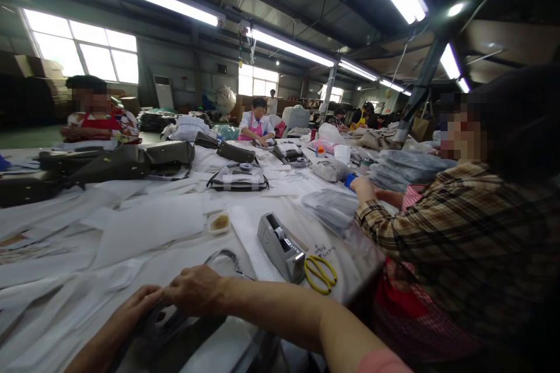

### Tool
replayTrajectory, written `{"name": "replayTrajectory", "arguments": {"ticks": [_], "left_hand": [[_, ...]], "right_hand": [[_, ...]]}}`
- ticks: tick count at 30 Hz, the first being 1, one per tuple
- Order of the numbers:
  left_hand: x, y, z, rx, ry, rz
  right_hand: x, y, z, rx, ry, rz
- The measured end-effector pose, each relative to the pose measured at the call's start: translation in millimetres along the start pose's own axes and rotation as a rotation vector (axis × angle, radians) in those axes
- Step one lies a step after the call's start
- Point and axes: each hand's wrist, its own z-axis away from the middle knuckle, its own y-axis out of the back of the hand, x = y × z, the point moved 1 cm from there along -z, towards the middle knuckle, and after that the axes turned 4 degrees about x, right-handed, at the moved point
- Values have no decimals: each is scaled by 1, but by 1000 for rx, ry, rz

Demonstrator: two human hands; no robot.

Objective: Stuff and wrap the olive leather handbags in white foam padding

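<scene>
My left hand [137,302] and my right hand [196,289] meet at the near edge of the table, both with fingers curled down onto a dark grey bag strap [164,326]. The strap belongs to a partly wrapped bag [210,344] lying under my forearms. Sheets of white wrapping paper [144,227] spread out beyond my hands. What exactly each set of fingertips pinches is hidden under the knuckles.
A grey tape dispenser [282,246] and yellow scissors [321,273] lie right of my hands. A small tray [219,222] sits ahead. A person in a plaid shirt [459,245] works close on my right. Olive bags [114,164] and other workers are farther up the table.
</scene>
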Motion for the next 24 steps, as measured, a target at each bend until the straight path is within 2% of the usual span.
{"name": "replayTrajectory", "arguments": {"ticks": [2, 5, 10, 15, 19, 24], "left_hand": [[-2, 1, 3, -10, -44, -50], [-2, 2, 14, 50, -138, -147], [3, -2, 30, 91, -169, -369], [15, -9, 40, 144, -272, -442], [13, -12, 44, 163, -239, -455], [6, -12, 44, 122, -222, -482]], "right_hand": [[2, -3, -3, -29, -39, -39], [3, -4, -10, -114, -104, -108], [0, -5, -19, -238, -219, -160], [-2, -7, -10, -193, -224, -201], [-5, -12, 0, -138, -268, -271], [-3, -24, 5, -109, -296, -369]]}}
